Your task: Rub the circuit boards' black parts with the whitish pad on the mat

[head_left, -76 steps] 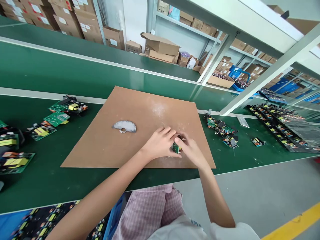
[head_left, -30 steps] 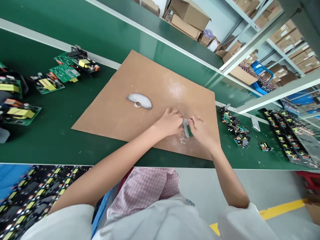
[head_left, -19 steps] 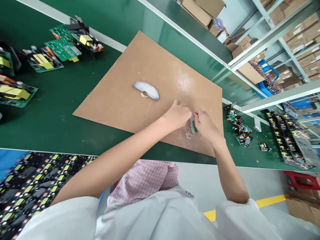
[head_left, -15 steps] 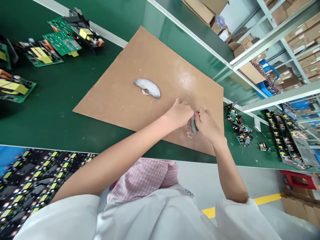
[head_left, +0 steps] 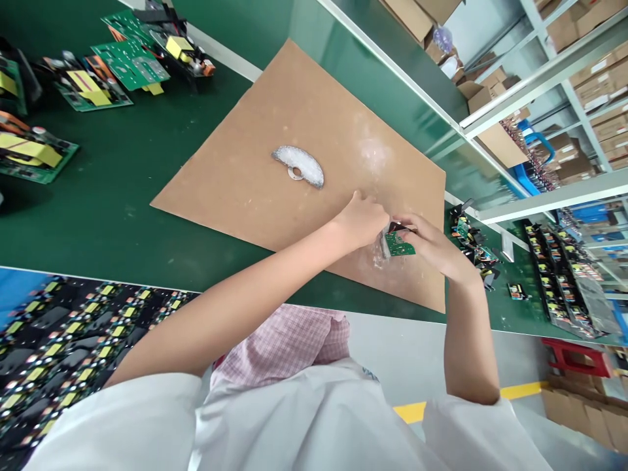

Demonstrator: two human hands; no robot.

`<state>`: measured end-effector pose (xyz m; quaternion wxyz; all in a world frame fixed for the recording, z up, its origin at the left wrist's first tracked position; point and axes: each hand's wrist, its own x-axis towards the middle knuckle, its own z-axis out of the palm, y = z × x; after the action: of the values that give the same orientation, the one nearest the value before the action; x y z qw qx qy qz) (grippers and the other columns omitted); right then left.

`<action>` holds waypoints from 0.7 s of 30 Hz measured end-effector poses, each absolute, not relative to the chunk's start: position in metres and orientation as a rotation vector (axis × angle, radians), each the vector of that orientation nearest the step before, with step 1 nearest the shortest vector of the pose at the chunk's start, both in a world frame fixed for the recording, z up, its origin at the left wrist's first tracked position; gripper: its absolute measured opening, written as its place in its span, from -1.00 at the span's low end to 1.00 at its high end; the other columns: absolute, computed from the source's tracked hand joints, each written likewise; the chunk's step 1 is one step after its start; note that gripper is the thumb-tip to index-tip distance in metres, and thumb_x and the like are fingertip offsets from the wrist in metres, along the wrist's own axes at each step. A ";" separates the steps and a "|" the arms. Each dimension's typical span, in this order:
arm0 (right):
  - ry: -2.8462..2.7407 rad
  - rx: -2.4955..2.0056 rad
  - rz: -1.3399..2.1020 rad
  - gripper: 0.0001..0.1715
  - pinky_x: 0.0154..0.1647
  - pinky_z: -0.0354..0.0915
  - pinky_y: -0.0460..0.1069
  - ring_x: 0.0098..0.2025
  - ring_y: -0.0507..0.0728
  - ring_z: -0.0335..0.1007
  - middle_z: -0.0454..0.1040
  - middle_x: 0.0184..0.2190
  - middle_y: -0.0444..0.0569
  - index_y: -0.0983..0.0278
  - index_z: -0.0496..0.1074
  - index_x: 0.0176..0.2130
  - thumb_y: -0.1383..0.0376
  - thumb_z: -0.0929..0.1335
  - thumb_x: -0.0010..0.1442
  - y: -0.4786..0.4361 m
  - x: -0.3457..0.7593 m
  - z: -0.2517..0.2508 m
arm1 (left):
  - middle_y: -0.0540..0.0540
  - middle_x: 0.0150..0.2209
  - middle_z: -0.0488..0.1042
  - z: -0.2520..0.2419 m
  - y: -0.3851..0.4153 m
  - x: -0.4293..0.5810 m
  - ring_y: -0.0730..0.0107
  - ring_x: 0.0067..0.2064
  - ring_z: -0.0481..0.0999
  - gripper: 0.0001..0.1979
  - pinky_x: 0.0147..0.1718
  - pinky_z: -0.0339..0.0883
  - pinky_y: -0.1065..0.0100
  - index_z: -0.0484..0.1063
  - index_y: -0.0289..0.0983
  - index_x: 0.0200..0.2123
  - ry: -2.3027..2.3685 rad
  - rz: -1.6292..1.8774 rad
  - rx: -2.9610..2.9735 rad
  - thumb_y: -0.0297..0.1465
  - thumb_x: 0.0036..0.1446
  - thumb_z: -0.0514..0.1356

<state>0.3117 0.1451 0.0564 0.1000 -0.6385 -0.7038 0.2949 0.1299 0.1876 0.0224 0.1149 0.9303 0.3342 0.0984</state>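
Counts: 1 bare left hand (head_left: 362, 222), 1 bare right hand (head_left: 438, 247), 1 small green circuit board (head_left: 400, 244), 1 square brown cardboard sheet (head_left: 220, 186), 1 white-crusted half-disc with a metal washer (head_left: 297, 165), 6 populated green circuit boards on the left (head_left: 131, 64), 1 red plastic stool (head_left: 576, 358), 1 yellow floor stripe (head_left: 520, 391).

The circuit board (head_left: 399, 244) is glossy green — the brown cardboard sheet (head_left: 235, 190) matt, dusted white.
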 end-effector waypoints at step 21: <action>-2.010 -1.893 0.410 -0.75 -0.12 0.25 0.13 -0.16 0.24 0.36 0.38 -0.20 0.05 0.25 0.29 -0.19 0.18 0.22 0.17 0.135 0.314 0.035 | -0.30 -0.08 0.49 0.023 0.188 0.129 -0.02 0.04 0.37 -0.69 -0.06 0.22 0.03 0.49 -0.45 -0.18 0.967 0.287 2.735 -0.65 0.11 0.00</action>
<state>0.3142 0.1349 0.0350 0.1742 -0.6679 -0.7090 0.1447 0.1289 0.1877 0.0227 0.1129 0.9322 0.3297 0.0977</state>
